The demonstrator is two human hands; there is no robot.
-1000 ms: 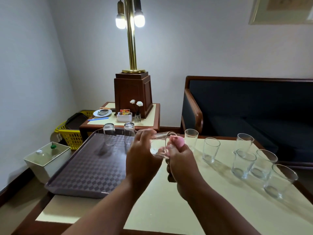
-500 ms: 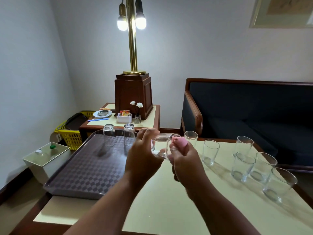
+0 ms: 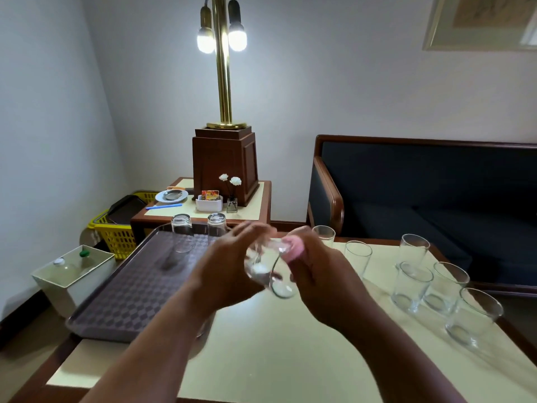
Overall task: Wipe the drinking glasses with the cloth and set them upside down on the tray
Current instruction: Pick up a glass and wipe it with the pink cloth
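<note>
A clear drinking glass [image 3: 268, 273] is in the air between my hands, over the cream table [image 3: 261, 344], tilted and blurred, its thick base toward me. My left hand [image 3: 223, 271] grips it from the left. My right hand [image 3: 322, 274] holds a pink cloth [image 3: 294, 246] against the glass's far end. Two glasses [image 3: 181, 232] [image 3: 216, 226] stand upside down at the far edge of the purple checkered tray [image 3: 125, 292] on the left. Several upright glasses stand on the table's right side, from one behind my right hand [image 3: 324, 234] to the nearest one [image 3: 473, 315].
Behind the tray stands a side table [image 3: 255, 210] with a brass lamp [image 3: 223, 82], a dish and a small flower vase. A yellow basket [image 3: 116, 237] and a white bin [image 3: 69, 271] sit on the floor at left. A dark sofa [image 3: 436, 199] runs behind the table at right.
The glass has swung from lying sideways to a steep tilt with its base toward me. Both hands have turned with it; the cloth stays at the glass's far end.
</note>
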